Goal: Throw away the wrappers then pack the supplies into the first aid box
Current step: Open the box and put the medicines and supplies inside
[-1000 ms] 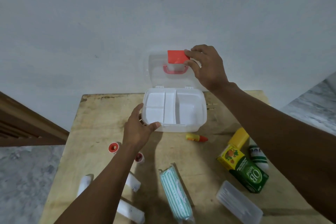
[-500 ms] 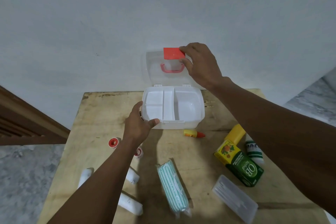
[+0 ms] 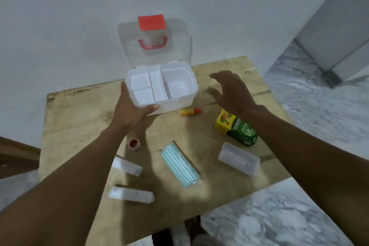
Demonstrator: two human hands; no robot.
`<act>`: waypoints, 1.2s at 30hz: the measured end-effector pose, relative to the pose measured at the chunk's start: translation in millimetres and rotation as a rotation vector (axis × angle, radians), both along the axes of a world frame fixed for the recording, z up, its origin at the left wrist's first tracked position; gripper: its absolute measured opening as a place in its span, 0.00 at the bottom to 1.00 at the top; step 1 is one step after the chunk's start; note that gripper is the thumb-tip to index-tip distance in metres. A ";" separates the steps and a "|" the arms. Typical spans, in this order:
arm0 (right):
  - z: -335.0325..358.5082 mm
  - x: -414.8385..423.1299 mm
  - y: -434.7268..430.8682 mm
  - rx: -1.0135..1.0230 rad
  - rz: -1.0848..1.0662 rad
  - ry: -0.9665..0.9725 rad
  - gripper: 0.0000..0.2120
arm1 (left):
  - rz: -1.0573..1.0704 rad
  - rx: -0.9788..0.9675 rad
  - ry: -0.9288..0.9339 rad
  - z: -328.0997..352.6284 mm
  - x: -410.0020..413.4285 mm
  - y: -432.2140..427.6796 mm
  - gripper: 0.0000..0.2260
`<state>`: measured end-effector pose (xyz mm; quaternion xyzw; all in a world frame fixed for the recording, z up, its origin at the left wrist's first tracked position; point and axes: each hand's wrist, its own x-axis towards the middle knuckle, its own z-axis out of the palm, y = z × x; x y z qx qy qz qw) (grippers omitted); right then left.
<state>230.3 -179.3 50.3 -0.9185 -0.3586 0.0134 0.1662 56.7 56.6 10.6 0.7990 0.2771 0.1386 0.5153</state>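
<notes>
Nearby, scattered supplies [image 3: 180,164] around box [image 3: 179,99]

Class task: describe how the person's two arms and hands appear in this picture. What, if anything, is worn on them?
Both the left hand and the right hand are bare: no gloves, rings, watch or bracelets show. Both forearms are uncovered as far as the picture's edge, with no sleeve in sight. The right hand looks slightly blurred.

Right hand [image 3: 231,92] motion-blurred; green box [image 3: 239,129] partly hidden behind it.
</notes>
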 end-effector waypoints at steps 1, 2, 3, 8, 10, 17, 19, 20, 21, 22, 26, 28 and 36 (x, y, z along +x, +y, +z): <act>-6.3 -5.5 -17.7 -0.052 -0.048 0.042 0.24 | 0.007 0.003 0.003 -1.7 0.3 -1.7 0.42; -11.3 -11.3 -34.0 -0.109 -0.089 0.075 0.26 | 0.006 0.004 0.007 -3.9 0.4 -3.2 0.43; -16.1 -16.9 -48.5 -0.173 -0.124 0.104 0.28 | -0.003 0.003 0.009 -4.9 0.3 -5.5 0.44; -32.3 -37.5 -92.5 -0.418 -0.217 0.204 0.36 | 0.050 0.011 0.062 -8.5 3.8 -9.7 0.49; -35.3 -42.5 -98.3 -0.481 -0.235 0.166 0.37 | 0.064 0.025 0.082 -10.5 6.9 -8.7 0.50; -24.6 -44.5 -95.0 -0.448 -0.237 0.167 0.33 | 0.086 0.049 0.101 -10.9 8.8 -11.8 0.46; -13.1 -42.6 -94.4 -0.379 -0.233 0.162 0.33 | 0.083 0.037 0.100 -9.5 9.7 -12.4 0.46; -6.1 -41.5 -93.6 -0.346 -0.232 0.157 0.33 | 0.082 0.033 0.100 -8.6 10.1 -12.8 0.46; 0.7 -40.1 -92.6 -0.315 -0.227 0.149 0.34 | 0.083 0.026 0.101 -6.9 10.3 -14.0 0.46; 7.9 -38.1 -90.3 -0.289 -0.222 0.140 0.34 | 0.086 0.015 0.099 -5.0 10.8 -15.3 0.46; 42.9 -28.4 -62.9 -0.188 -0.195 0.160 0.33 | 0.091 -0.034 0.102 4.4 12.4 -19.3 0.49; 55.7 -19.1 -39.2 -0.171 -0.149 0.180 0.31 | 0.090 -0.066 0.080 5.0 13.4 -17.8 0.48; 50.6 16.5 57.3 -0.330 0.083 -0.071 0.27 | 0.096 -0.082 0.033 -1.3 15.1 -13.1 0.47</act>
